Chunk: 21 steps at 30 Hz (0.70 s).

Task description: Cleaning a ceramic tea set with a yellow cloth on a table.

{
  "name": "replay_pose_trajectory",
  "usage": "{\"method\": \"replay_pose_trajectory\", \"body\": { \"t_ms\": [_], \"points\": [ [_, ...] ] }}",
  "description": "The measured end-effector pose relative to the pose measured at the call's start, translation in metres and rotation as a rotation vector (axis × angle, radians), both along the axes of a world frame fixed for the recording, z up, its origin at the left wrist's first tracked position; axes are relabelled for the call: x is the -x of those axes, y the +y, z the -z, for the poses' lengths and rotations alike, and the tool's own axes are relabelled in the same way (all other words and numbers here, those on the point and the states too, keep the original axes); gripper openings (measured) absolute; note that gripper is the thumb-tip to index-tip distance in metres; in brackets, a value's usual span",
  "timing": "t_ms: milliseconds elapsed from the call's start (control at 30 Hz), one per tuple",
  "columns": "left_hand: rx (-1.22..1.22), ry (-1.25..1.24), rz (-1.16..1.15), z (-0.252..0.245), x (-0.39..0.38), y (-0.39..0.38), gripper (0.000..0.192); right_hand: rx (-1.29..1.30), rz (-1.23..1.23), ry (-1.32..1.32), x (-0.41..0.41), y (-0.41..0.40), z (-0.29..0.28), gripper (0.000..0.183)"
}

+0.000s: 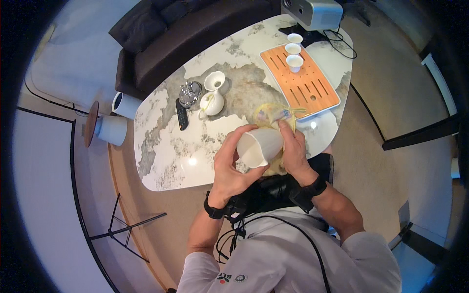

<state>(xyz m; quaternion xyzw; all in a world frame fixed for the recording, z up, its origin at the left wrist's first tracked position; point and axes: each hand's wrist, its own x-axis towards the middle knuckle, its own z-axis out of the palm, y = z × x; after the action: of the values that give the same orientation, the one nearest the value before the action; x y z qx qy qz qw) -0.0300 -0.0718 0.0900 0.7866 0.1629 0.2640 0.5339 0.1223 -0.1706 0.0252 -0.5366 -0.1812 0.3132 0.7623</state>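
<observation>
A white ceramic pitcher (269, 144) with a pointed spout lies tilted between my two hands, its mouth turned to the lower left. Around its rim end my left hand (232, 164) curves, thumb below and fingers above. My right hand (296, 150) is at the base end, pressing a yellow patterned cloth (271, 113) against it; part of the cloth hangs behind and below the pitcher. Left of the hands, on the marble-patterned table (176, 161), are a white teapot (212, 104), a white lobed cup or strainer (214, 81) and a shiny glass or metal vessel (190, 94).
A black remote control (182, 114) lies by the teapot. The slotted wooden tea tray (304, 82) stands at the right, with white cups (294, 63) in a row at its far part. Beyond is a projector (317, 14) with a cable. A dark sofa (176, 40) borders the table's far side.
</observation>
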Motion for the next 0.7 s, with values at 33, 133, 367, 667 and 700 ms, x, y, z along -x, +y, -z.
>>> {"method": "replay_pose_trajectory", "body": {
  "t_ms": [33,133,367,667,700],
  "points": [
    [0.025,-0.042,0.029,0.002,0.002,0.002,0.092,-0.004,0.001,-0.005,0.000,0.002,-0.001,0.043],
    [0.050,-0.075,0.057,0.003,0.007,0.007,0.092,-0.036,0.027,0.104,-0.005,0.002,0.003,0.044],
    [-0.058,0.027,-0.027,0.011,0.006,0.011,0.091,0.080,-0.019,-0.198,0.010,-0.016,-0.026,0.030],
    [-0.191,0.007,0.044,0.011,-0.001,-0.001,0.094,-0.023,0.009,-0.117,0.003,-0.007,-0.010,0.037],
    [-0.168,-0.004,0.041,0.014,-0.001,-0.001,0.096,-0.034,-0.033,0.087,0.002,-0.005,-0.009,0.038]
  ]
}}
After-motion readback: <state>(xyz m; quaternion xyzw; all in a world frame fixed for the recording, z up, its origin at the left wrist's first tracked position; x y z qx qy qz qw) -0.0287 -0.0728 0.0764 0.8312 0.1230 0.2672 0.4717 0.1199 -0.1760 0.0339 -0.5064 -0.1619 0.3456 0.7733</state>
